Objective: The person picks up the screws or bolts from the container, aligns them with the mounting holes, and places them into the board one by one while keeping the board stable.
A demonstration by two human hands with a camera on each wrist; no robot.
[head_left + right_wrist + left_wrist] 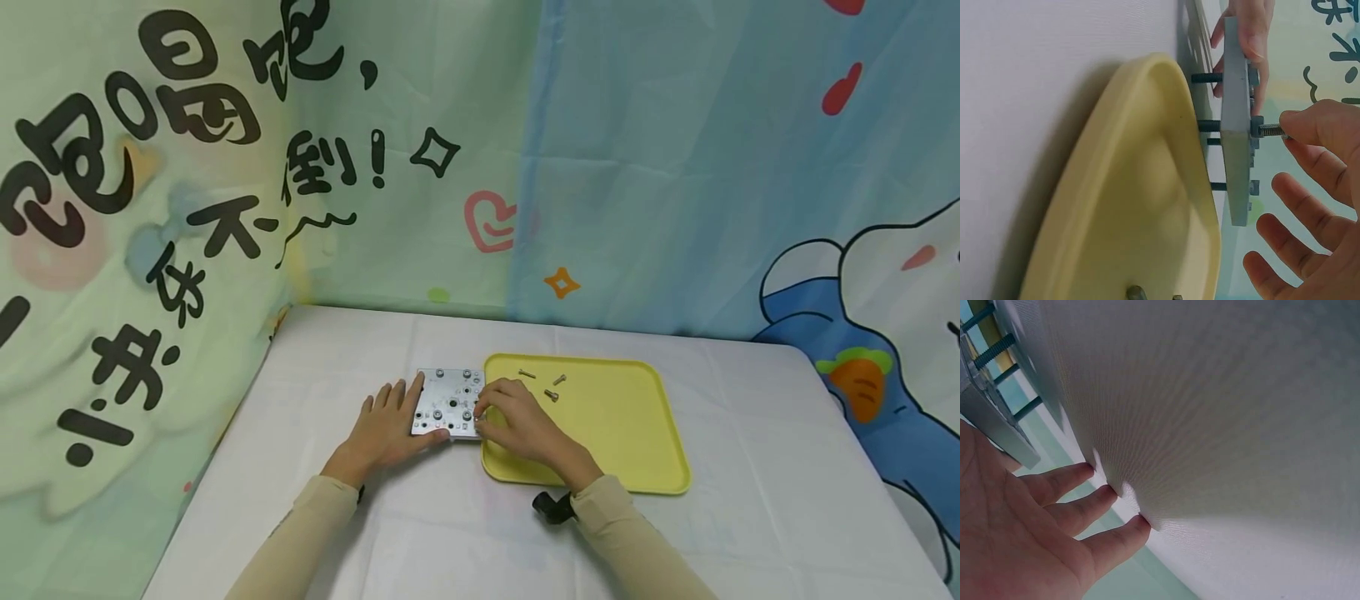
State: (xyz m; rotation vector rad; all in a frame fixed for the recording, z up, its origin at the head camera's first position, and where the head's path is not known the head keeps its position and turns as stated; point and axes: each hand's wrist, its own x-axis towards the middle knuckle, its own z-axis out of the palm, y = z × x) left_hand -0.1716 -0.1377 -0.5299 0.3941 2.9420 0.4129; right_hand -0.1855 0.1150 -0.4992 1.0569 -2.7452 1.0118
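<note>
A silver metal plate (452,400) with holes and bolt heads on top stands raised on dark threaded bolts (1207,126). My left hand (386,429) spreads at its left side, thumb along the near edge and forefinger at the far left corner. In the left wrist view, that hand's other fingers (1113,547) lie straight, tips on the tablecloth. My right hand (521,421) is over the plate's right edge. Between thumb and forefinger it pinches a small silver screw (1270,130), its thread towards the plate's top; the other fingers are spread. Whether the screw sits in a hole is unclear.
A yellow tray (600,450) lies right against the plate's right side, with several loose screws (552,395) in its far left part. White cloth (750,467) covers the table. Printed curtains (637,167) hang behind and at the left.
</note>
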